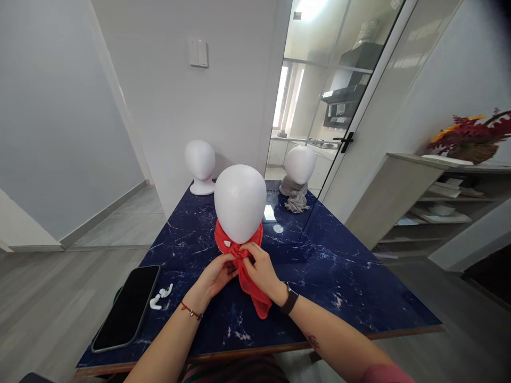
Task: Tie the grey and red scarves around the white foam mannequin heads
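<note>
A white foam mannequin head (240, 202) stands in the middle of a dark blue marbled table (339, 266). A red scarf (247, 276) is wrapped round its neck, with the ends hanging down in front. My left hand (217, 274) and my right hand (261, 271) both pinch the scarf at the knot just under the head, fingers closed on the cloth. A red string bracelet is on my left wrist and a dark watch on my right wrist.
Two more foam heads stand at the table's far end: a bare one (200, 165) on the left, and one with a grey scarf (298, 175) on the right. A black phone (128, 306) and white earbuds (161, 296) lie front left. Shelves (439, 202) stand on the right.
</note>
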Demonstrator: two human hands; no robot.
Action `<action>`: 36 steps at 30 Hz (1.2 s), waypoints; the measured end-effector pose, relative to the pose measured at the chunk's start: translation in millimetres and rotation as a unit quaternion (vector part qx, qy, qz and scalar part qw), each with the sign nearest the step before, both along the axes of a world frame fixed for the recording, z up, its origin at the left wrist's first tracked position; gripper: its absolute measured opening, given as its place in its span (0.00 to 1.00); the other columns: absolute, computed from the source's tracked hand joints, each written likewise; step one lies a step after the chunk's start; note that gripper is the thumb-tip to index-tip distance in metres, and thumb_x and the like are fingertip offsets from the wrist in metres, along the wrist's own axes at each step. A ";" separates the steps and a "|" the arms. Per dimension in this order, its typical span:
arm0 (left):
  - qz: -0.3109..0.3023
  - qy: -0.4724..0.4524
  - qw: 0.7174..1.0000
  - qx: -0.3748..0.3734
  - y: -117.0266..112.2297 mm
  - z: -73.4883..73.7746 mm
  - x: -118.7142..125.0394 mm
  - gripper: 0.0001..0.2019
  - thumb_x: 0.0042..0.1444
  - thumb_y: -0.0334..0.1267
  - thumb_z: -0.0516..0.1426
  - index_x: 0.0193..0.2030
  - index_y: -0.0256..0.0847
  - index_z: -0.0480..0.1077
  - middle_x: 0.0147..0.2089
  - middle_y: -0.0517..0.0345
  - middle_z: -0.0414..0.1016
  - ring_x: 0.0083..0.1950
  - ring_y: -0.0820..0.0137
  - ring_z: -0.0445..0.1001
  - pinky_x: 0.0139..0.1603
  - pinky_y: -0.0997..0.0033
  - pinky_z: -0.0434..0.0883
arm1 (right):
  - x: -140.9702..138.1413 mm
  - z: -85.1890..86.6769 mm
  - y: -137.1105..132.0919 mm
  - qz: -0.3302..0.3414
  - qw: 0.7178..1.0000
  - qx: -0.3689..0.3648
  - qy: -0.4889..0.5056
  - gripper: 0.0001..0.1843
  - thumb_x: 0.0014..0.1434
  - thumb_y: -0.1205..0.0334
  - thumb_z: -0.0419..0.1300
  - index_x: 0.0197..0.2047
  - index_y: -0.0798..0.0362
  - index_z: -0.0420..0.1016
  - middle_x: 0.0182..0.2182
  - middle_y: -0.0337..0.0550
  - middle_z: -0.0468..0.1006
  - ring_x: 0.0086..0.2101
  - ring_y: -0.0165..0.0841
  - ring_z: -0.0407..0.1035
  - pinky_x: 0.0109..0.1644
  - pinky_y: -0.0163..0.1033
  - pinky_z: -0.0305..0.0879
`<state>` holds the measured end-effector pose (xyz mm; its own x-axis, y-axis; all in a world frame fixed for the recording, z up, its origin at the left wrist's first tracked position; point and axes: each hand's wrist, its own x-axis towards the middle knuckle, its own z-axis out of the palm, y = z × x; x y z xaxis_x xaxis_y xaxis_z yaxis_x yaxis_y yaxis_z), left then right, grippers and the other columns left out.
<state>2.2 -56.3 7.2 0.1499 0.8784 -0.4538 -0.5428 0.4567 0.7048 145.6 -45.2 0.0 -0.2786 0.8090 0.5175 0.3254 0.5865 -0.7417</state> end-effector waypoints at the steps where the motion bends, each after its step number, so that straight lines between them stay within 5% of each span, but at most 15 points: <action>1: 0.003 0.003 1.000 0.012 0.0 -0.1 0.2 0.04 0.46 0.25 0.58 0.27 0.36 0.72 0.27 0.57 0.76 0.29 0.72 0.73 0.37 0.72 0.69 | 0.7 -0.9 1.9 -0.014 1.000 -0.005 -0.023 0.13 0.57 0.71 0.49 0.42 0.53 0.70 0.38 0.43 0.75 0.39 0.33 0.69 0.45 0.36 0.62; 6: 0.020 0.046 0.995 0.086 0.4 -0.5 1.2 0.06 0.42 0.27 0.63 0.30 0.35 0.74 0.32 0.55 0.78 0.34 0.71 0.73 0.41 0.72 0.68 | 3.2 0.0 6.7 -0.099 0.984 -0.010 -0.145 0.09 0.59 0.68 0.51 0.40 0.53 0.71 0.35 0.41 0.77 0.34 0.33 0.69 0.42 0.37 0.56; 13: 0.093 0.008 0.990 0.103 3.1 -6.4 0.2 0.09 0.34 0.21 0.53 0.15 0.38 0.61 0.17 0.68 0.61 0.22 0.79 0.62 0.35 0.73 0.69 | 1.5 0.1 7.5 -0.149 0.958 0.022 -0.245 0.14 0.66 0.62 0.48 0.30 0.54 0.69 0.32 0.41 0.74 0.37 0.31 0.67 0.40 0.37 0.50; 21: 0.081 0.072 0.990 0.095 3.2 -11.5 4.7 0.12 0.35 0.25 0.59 0.31 0.37 0.73 0.29 0.62 0.72 0.25 0.80 0.65 0.24 0.80 0.60 | 2.7 3.4 5.9 -0.185 0.943 0.032 -0.275 0.21 0.69 0.62 0.42 0.34 0.52 0.73 0.37 0.45 0.76 0.42 0.37 0.62 0.43 0.44 0.49; 36: 0.011 0.131 0.984 0.118 4.6 -16.7 0.9 0.12 0.41 0.36 0.63 0.36 0.39 0.72 0.28 0.62 0.74 0.27 0.79 0.69 0.22 0.80 0.52 | 0.4 1.3 11.5 -0.119 0.959 -0.059 -0.250 0.24 0.69 0.58 0.41 0.31 0.53 0.74 0.35 0.46 0.77 0.42 0.37 0.63 0.48 0.46 0.51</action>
<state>3.1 -51.7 -9.5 0.0348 0.9659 -0.2566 -0.3357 0.2531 0.9073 146.0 -33.6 1.4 -0.2688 0.9250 0.2685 0.7724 0.3735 -0.5137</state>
